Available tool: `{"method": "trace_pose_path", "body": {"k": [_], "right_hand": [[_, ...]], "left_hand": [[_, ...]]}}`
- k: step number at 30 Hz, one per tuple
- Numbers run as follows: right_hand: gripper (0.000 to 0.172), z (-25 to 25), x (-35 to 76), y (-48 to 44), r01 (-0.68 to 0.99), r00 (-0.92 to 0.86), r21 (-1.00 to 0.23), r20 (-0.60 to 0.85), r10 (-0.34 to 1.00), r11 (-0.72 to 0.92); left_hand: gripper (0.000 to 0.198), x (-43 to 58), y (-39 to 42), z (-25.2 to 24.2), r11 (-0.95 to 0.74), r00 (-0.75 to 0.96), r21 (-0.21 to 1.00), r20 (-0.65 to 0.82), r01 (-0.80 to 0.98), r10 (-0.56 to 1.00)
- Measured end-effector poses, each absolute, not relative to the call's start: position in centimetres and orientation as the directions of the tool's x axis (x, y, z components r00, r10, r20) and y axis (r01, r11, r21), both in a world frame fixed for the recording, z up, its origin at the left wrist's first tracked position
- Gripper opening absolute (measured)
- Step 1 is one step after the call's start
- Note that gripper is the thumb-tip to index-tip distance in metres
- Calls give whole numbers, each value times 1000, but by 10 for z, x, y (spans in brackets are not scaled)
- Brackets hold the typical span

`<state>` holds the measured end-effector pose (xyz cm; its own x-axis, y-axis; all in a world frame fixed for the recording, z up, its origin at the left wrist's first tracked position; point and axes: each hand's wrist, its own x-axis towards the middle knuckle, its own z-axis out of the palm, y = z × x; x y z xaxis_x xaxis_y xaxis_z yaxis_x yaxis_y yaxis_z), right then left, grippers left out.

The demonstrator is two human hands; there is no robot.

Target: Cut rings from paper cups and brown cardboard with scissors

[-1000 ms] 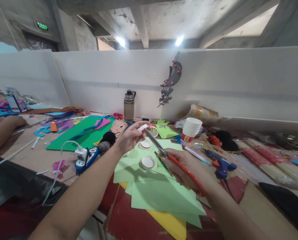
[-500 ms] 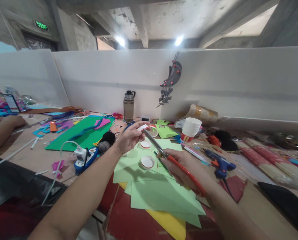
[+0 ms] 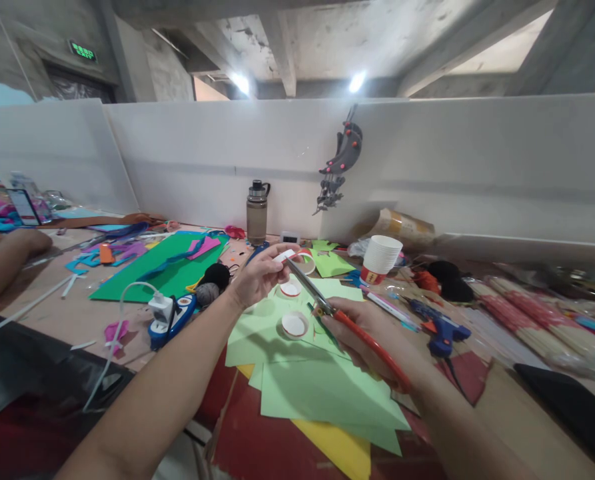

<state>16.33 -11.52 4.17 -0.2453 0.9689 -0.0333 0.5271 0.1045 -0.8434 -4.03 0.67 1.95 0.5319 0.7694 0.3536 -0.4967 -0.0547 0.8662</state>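
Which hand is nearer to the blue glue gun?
Right. The right hand, holding scissors, is to the left of the glue gun; the left hand, pinching a paper strip, is much farther left of it.

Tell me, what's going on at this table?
The person's left hand pinches a red-and-white strip; their right hand holds red-handled scissors, the blades at the strip. Whether it is being cut is unclear. Two shallow round pieces lie below on pale green paper, with stacked paper cups to the right.
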Motion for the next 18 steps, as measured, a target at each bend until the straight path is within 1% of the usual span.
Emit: {"method": "trace_pose_path", "body": {"k": [4, 11, 18], "right_hand": [[32, 42, 163, -116, 537, -232, -840, -53, 971, 83], [29, 43, 161, -114, 552, -221, -832, -80, 972, 57], [26, 42, 161, -113, 573, -212, -818, -83, 974, 55]], "left_hand": [[44, -40, 6, 19, -56, 538, 864, 361, -501, 761], [41, -39, 6, 21, -42, 525, 873, 330, -486, 785], [40, -39, 7, 20, -44, 520, 872, 331, -488, 788]]}}
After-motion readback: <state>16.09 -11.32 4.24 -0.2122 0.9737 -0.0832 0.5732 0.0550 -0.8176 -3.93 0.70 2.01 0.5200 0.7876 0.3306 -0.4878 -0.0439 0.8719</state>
